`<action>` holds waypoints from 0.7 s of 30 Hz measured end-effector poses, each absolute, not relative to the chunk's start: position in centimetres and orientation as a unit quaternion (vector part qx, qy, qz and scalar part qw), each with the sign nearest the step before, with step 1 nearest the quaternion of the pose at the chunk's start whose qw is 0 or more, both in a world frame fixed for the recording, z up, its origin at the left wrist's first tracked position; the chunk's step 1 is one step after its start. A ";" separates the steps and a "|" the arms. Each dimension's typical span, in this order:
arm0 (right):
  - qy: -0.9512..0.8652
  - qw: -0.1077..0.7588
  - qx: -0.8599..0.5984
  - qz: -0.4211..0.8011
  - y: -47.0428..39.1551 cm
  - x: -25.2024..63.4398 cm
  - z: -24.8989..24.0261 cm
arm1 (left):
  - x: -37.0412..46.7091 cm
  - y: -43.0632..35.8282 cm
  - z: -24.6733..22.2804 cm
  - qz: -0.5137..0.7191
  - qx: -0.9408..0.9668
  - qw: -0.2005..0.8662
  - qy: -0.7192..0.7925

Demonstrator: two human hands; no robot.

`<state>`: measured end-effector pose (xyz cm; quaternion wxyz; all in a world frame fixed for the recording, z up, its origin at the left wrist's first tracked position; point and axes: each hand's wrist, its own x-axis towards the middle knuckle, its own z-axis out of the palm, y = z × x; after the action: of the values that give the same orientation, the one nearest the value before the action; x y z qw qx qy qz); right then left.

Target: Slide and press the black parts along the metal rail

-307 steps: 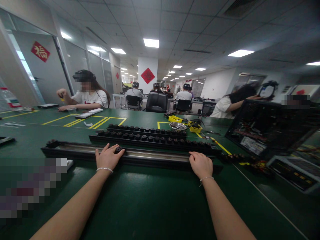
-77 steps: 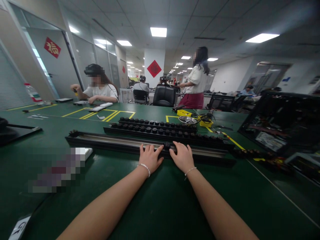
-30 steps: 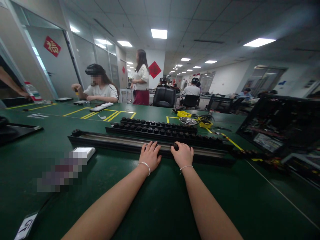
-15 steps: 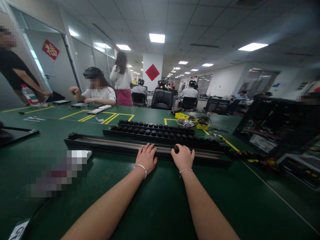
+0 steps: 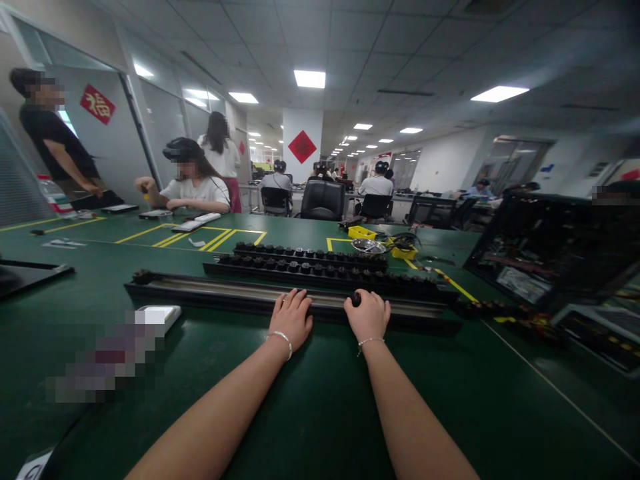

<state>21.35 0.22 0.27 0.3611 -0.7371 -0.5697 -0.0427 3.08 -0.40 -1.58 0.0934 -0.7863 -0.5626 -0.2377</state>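
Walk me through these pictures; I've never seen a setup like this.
There is no machine: these are a person's bare hands, and every picture comes from one camera on that person's head, looking forward and down. On the green table lies a long black channel. The right hand holds a small black part at the channel; the left hand rests on it, fingers spread. Beyond are two black strips with round black pieces, a metal dish and yellow trays.

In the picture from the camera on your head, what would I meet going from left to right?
Plastic bottle → red diamond sign on the door → seated person in a headset → left hand → right hand → open computer case.
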 end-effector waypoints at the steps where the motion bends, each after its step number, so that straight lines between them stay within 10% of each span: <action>1: -0.564 0.363 -0.740 -0.048 0.2 21.4 0.3 | 3.1 -0.4 -1.6 -0.239 -0.786 0.094 -0.562; 21: -0.513 0.371 -0.770 -0.077 0.1 22.2 0.1 | 3.1 -0.4 -1.5 -0.238 -0.788 0.091 -0.560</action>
<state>22.23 0.13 0.06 0.3713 -0.7699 -0.5132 -0.0770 3.09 -0.42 -1.55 0.0907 -0.7880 -0.5604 -0.2382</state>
